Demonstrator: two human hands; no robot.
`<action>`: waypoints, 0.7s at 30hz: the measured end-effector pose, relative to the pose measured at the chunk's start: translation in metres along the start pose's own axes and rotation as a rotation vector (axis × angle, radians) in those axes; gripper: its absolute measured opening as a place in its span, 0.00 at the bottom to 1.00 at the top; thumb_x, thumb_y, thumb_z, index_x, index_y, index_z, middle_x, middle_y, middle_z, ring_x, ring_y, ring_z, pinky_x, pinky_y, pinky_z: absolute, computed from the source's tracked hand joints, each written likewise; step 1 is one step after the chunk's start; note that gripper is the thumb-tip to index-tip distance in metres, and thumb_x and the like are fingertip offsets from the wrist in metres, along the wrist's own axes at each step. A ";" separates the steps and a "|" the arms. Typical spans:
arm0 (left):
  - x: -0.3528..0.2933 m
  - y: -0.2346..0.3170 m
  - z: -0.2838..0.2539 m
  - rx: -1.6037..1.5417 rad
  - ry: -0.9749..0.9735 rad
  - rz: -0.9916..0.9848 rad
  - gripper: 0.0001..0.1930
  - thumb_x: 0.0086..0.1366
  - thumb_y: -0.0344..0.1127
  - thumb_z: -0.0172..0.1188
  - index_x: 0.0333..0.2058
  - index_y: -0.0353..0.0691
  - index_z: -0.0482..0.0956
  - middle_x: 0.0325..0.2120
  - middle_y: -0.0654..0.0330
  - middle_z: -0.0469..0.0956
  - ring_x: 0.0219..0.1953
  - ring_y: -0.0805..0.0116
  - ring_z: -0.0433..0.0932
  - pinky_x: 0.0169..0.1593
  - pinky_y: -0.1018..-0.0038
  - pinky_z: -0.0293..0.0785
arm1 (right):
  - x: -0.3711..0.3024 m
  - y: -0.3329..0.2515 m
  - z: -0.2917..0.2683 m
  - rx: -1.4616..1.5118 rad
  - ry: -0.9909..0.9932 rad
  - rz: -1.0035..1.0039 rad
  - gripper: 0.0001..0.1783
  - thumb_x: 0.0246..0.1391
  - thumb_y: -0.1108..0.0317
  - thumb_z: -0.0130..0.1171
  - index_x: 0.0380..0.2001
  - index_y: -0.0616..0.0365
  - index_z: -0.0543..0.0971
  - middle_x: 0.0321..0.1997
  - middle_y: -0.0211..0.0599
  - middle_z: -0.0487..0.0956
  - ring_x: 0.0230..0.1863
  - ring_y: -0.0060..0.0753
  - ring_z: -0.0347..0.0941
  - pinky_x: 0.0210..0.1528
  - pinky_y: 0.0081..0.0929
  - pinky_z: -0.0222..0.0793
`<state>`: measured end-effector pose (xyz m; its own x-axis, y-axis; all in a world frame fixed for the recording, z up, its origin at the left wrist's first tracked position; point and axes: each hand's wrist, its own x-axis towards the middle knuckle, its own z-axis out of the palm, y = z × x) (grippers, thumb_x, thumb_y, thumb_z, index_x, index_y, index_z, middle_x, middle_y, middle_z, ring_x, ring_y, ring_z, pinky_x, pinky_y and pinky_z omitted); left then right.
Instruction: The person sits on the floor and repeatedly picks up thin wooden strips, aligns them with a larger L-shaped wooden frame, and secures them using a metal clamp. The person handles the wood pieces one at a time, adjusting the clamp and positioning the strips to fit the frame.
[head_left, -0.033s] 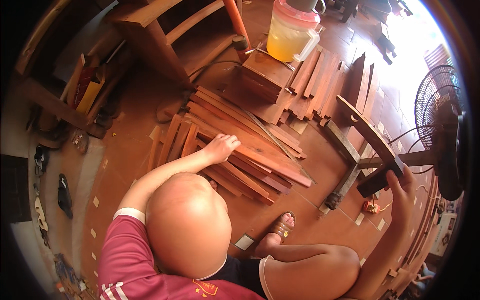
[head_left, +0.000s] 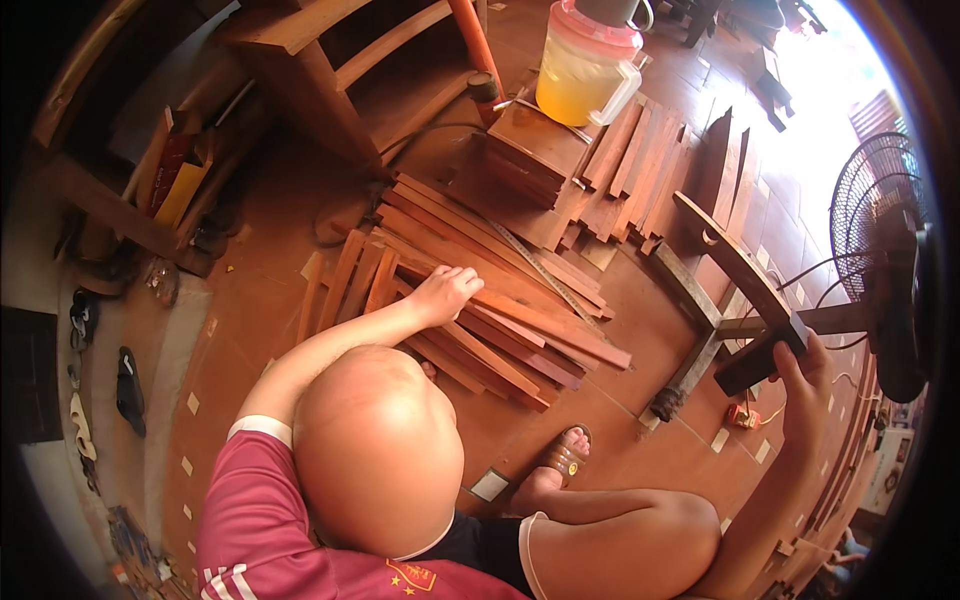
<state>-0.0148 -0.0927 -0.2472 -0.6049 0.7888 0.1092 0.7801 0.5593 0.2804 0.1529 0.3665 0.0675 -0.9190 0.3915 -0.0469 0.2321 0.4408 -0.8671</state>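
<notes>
My left hand [head_left: 448,296] lies on a long reddish-brown board [head_left: 540,318] on top of a loose stack, its fingers curled over the near edge. Beside that board a thin marked ruler [head_left: 538,266] runs slantwise across the pile. At the right, my right hand [head_left: 805,385] is closed round the near end of an L-shaped wooden piece [head_left: 745,262]. It has a long arm with a crescent-shaped notch and a short dark block. My right fingers are partly hidden behind it.
A pitcher of yellow drink [head_left: 580,75] stands on a wooden block [head_left: 525,150] beyond the stack. More wood strips [head_left: 640,165] lie behind. A black fan [head_left: 885,240] and a wooden stand [head_left: 690,300] are at the right. A wooden chair frame [head_left: 330,90] stands far left.
The long board under my left hand has slid slightly to the right, its end now covering the ruler's near end. My right hand and the L-shaped piece stay in place.
</notes>
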 end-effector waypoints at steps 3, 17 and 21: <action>0.016 0.007 -0.020 -0.083 0.110 -0.029 0.18 0.56 0.29 0.67 0.45 0.38 0.74 0.41 0.54 0.76 0.47 0.53 0.77 0.50 0.60 0.72 | -0.002 -0.009 -0.001 0.028 -0.024 -0.034 0.18 0.59 0.67 0.65 0.50 0.64 0.78 0.33 0.25 0.78 0.33 0.15 0.70 0.34 0.17 0.66; 0.077 0.041 -0.176 -0.725 0.206 -0.128 0.19 0.60 0.32 0.71 0.48 0.34 0.79 0.36 0.60 0.79 0.40 0.71 0.79 0.43 0.69 0.79 | -0.001 -0.022 -0.025 0.823 0.352 -0.244 0.11 0.66 0.64 0.58 0.46 0.59 0.75 0.39 0.35 0.82 0.33 0.22 0.78 0.34 0.20 0.74; 0.087 0.057 -0.206 -0.840 -0.104 -0.155 0.17 0.62 0.30 0.68 0.49 0.33 0.79 0.38 0.61 0.80 0.39 0.75 0.76 0.45 0.73 0.76 | -0.002 -0.039 -0.007 0.847 0.354 -0.217 0.15 0.65 0.62 0.59 0.48 0.61 0.75 0.38 0.33 0.81 0.32 0.20 0.76 0.30 0.17 0.70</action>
<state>-0.0558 -0.0442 -0.0252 -0.6451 0.7613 -0.0653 0.2880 0.3214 0.9021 0.1481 0.3540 0.1044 -0.7323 0.6536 0.1909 -0.3701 -0.1467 -0.9173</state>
